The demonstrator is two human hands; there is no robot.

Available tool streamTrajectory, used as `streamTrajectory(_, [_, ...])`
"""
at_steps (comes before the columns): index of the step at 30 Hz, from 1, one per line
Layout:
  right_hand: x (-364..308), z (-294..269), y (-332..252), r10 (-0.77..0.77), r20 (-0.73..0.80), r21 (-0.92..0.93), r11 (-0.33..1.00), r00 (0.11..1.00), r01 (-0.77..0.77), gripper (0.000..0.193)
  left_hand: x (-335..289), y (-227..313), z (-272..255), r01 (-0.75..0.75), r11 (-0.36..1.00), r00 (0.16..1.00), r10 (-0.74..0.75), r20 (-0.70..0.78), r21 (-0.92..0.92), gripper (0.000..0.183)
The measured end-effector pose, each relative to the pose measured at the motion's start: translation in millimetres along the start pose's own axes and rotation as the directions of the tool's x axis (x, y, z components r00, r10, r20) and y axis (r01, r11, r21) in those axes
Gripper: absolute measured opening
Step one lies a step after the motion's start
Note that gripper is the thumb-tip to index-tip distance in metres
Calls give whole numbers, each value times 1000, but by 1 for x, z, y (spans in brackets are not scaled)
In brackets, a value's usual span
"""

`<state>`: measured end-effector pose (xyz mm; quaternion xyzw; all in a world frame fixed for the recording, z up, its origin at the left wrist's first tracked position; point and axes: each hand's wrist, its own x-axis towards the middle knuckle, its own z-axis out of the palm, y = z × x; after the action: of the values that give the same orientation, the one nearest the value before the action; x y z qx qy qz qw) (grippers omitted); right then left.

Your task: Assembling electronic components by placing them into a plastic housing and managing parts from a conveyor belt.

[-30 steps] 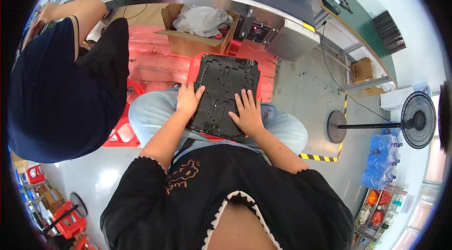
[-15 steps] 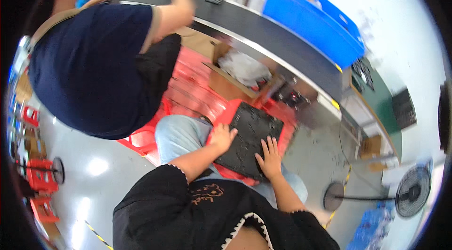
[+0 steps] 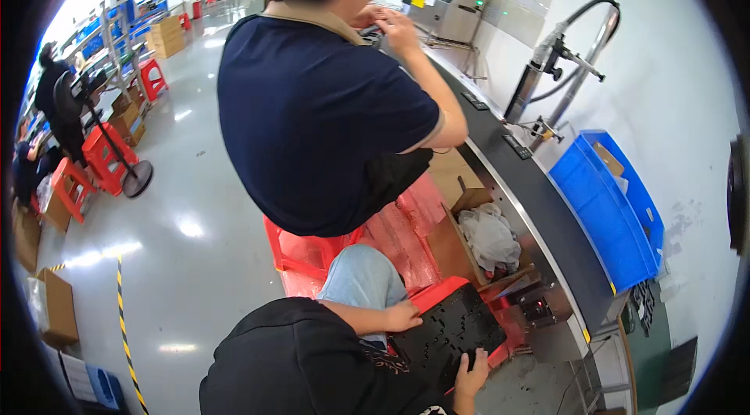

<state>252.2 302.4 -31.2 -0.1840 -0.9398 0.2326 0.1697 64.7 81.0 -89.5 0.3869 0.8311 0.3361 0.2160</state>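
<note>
Over my lap lies a flat black tray (image 3: 445, 329) with several small black pieces scattered on its surface. A red surface (image 3: 439, 292) shows beneath the tray and along its far edge. My left hand (image 3: 403, 317) rests by the tray's left edge, fingers stretched out, with no object visible in it. Against the tray's near right part lies my right hand (image 3: 470, 372), its fingers apart and nothing seen between them.
A person in a dark blue top (image 3: 320, 118) sits ahead at a dark conveyor belt (image 3: 539, 188). Two dark handheld-sized devices lie on it. At the right stand a blue bin (image 3: 601, 204) and a metal stand (image 3: 578, 64). Below the belt sits a cardboard box (image 3: 453, 247) with white plastic.
The view has swung up and to the left, so my hands and the tray now sit lower in it. Both hands stay on the tray. The other person's hands are now raised together.
</note>
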Motion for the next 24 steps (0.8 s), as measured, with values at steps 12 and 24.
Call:
streamTrajectory(12, [-17, -9, 3, 313, 191, 277, 892, 930, -357, 55, -23, -21, -128, 614, 686, 770, -412, -488, 390, 43])
streamTrajectory(24, [172, -178, -111, -104, 242, 341, 940, 965, 16, 27, 7, 2, -136, 553, 676, 822, -349, -449, 487, 44])
